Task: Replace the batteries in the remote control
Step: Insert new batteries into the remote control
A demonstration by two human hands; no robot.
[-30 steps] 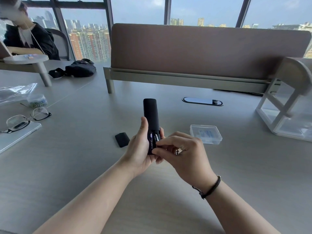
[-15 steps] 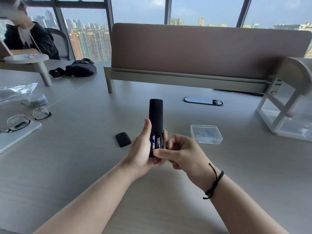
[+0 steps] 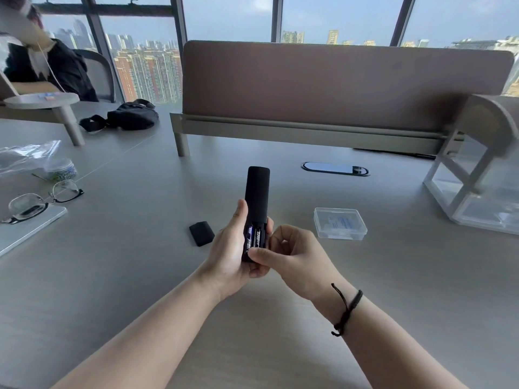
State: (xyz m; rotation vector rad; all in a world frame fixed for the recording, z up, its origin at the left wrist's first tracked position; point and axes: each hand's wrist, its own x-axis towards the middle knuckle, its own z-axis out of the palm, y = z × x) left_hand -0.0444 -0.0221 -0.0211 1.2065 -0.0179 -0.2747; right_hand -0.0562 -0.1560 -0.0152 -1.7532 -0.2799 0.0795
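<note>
One black remote control (image 3: 256,197) stands nearly upright above the grey tabletop (image 3: 393,276), gripped around its lower half by the left hand (image 3: 229,254), thumb along the left edge and fingers wrapped behind. Its battery compartment is open toward the camera and holds two batteries (image 3: 254,238) side by side, dark with blue and white print too small to read. The right hand (image 3: 292,255) has its fingers curled together, thumb tip pressing at the lower end of the batteries; whether it pinches anything cannot be told. One black battery cover (image 3: 201,233) lies flat on the tabletop just left of the left hand. One clear plastic box (image 3: 339,227) with its lid shut lies to the right, a blue-printed label inside it, unreadable. A black cord bracelet (image 3: 346,308) circles the right wrist. One pair of glasses (image 3: 42,199) rests at the far left
</note>
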